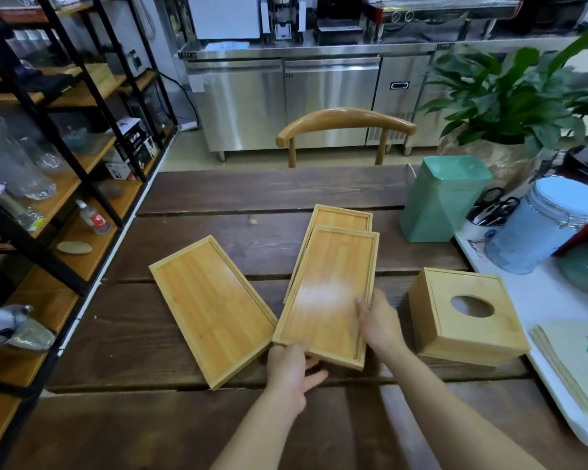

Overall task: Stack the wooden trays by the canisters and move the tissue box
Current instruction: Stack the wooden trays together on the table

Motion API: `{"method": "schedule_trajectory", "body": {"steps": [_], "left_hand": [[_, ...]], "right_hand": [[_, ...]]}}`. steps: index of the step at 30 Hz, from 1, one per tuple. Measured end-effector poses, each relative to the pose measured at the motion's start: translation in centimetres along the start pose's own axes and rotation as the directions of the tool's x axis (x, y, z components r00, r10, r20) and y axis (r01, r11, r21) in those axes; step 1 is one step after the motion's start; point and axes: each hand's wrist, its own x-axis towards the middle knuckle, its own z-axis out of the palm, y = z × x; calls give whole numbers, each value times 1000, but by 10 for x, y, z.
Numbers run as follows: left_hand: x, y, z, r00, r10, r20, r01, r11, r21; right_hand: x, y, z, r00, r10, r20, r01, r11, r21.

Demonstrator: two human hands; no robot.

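Three wooden trays lie on the dark wooden table (218,205). The middle tray (326,293) rests partly on top of the far tray (342,217). My left hand (291,371) grips the middle tray's near left corner. My right hand (379,322) holds its right edge, thumb inside the rim. The left tray (211,310) lies flat and apart, angled to the left. The wooden tissue box (465,317) with an oval hole stands to the right of my right hand. A green canister (442,198) and a glass jar (540,225) stand at the back right.
A white tray (557,300) at the right holds the jar, a cup with scissors (489,212) and a stack of paper (577,361). A potted plant (510,96) is behind it. A chair (345,125) is at the table's far side. Black shelving (65,198) with glassware runs along the left.
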Motion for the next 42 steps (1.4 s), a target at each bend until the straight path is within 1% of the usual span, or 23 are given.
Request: {"method": "schedule_trajectory", "body": {"steps": [3, 4, 5, 6, 7, 8, 10, 11, 12, 13, 14, 16, 17, 20, 22, 24, 26, 28, 35, 38, 42], "left_hand": [[5, 22, 1, 994, -67, 85, 68, 998, -7], [6, 29, 2, 993, -72, 94, 68, 997, 43], [9, 34, 1, 995, -49, 86, 36, 988, 147], [13, 37, -1, 998, 14, 65, -32, 957, 288], [17, 40, -4, 992, 120, 41, -126, 894, 430], [22, 42, -8, 966, 255, 38, -233, 802, 550], [34, 48, -14, 865, 492, 96, -415, 597, 687], [39, 52, -16, 815, 564, 133, -474, 518, 711], [45, 57, -16, 785, 596, 166, -509, 470, 721], [51, 61, -15, 779, 597, 194, -529, 458, 714], [58, 65, -14, 792, 573, 210, -535, 488, 690], [69, 74, -9, 828, 516, 220, -526, 578, 624], [72, 78, -6, 832, 506, 229, -528, 592, 609], [80, 87, 3, 830, 480, 284, -540, 564, 625], [84, 89, 7, 845, 439, 305, -523, 561, 641], [85, 90, 9, 867, 393, 308, -494, 590, 639], [87, 89, 10, 886, 353, 300, -463, 647, 606], [86, 89, 12, 895, 326, 305, -446, 663, 602], [84, 87, 16, 871, 309, 382, -484, 674, 559], [86, 86, 15, 862, 330, 385, -501, 670, 548], [87, 83, 15, 858, 353, 373, -510, 675, 534]], "right_hand": [[23, -8, -1, 1000, -11, -16, 10, 997, -76], [30, -11, 0, 1000, -18, -21, 16, 995, -99], [38, -13, 0, 999, -20, -26, 17, 993, -114], [44, -14, 0, 999, -19, -32, 14, 992, -128], [50, -15, 0, 999, -15, -41, 9, 990, -141], [55, -16, 0, 999, -10, -53, 2, 988, -155], [64, -16, 0, 997, -15, -75, 1, 983, -183], [67, -16, 0, 996, -25, -82, 8, 980, -197], [69, -16, -1, 996, -38, -85, 20, 979, -204], [71, -16, -1, 995, -51, -83, 34, 979, -201], [73, -15, -1, 995, -65, -79, 49, 980, -192], [74, -11, -2, 993, -86, -78, 72, 984, -164], [74, -9, -3, 992, -91, -88, 78, 986, -151], [75, -6, -3, 983, -112, -144, 94, 988, -125], [77, -8, -2, 977, -134, -163, 111, 984, -138], [80, -10, 0, 980, -139, -144, 117, 981, -152], [82, -11, 3, 983, -132, -129, 112, 982, -151], [84, -11, 4, 984, -128, -128, 106, 981, -163], [88, -13, 7, 983, -130, -128, 108, 980, -166], [85, -13, 6, 982, -140, -129, 120, 981, -150], [83, -11, 5, 983, -141, -122, 118, 978, -174]]}}
